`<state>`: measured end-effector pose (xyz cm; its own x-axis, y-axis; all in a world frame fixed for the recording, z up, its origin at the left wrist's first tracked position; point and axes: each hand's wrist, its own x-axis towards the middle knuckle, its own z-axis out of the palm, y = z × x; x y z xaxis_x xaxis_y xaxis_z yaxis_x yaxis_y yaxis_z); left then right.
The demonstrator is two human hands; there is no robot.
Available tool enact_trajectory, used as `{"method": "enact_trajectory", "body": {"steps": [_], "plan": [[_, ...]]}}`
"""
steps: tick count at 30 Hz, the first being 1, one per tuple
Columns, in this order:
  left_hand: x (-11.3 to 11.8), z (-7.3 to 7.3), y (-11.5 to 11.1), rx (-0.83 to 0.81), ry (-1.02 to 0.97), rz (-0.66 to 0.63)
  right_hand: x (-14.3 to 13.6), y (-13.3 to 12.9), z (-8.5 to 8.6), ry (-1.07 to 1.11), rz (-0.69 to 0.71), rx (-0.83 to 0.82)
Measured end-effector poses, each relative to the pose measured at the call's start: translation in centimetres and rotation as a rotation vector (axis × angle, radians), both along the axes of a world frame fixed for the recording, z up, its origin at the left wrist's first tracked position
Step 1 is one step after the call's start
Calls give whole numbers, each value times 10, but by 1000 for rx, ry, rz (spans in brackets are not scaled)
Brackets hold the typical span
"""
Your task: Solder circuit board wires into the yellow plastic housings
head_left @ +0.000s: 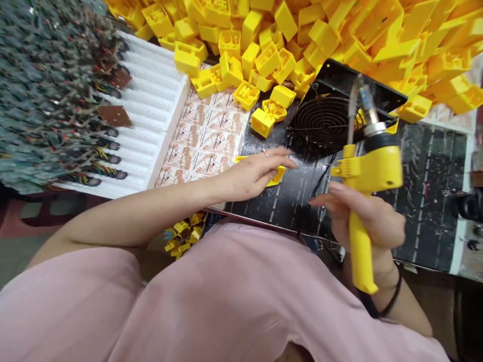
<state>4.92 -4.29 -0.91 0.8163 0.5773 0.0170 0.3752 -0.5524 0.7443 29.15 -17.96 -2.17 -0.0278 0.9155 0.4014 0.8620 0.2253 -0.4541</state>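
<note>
In my right hand [372, 221] is a yellow soldering gun [377, 168], its fingers wrapped round the handle. The gun stands upright, with its metal tip pointing up and away from me, above the black mat [260, 203]. My left hand [251, 173], a ring on one finger, reaches over the mat with its fingers stretched out. Beneath it lies a yellow plastic part [277, 176], mostly covered by the palm and fingers. Whether the fingers press on that part I cannot tell.
A black fan with a round wire guard [324, 120] stands behind the mat. Yellow plastic housings [264, 58] are heaped across the back. At left, wired circuit boards [56, 95] are piled on a white foam tray [151, 95]. More yellow parts [184, 236] sit below the table edge.
</note>
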Motion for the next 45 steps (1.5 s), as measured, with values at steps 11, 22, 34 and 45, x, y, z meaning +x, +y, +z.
{"method": "enact_trajectory", "body": {"steps": [11,22,34,45], "plan": [[-68,-6,-1,456,384,1,-16,39,0,-72,388,141],[-79,17,-2,617,727,34,-39,72,-9,-189,567,-26],[-70,30,6,412,808,-60,-41,61,4,-279,509,-9],[-47,26,4,361,806,-17,-51,42,1,-118,507,24]]}}
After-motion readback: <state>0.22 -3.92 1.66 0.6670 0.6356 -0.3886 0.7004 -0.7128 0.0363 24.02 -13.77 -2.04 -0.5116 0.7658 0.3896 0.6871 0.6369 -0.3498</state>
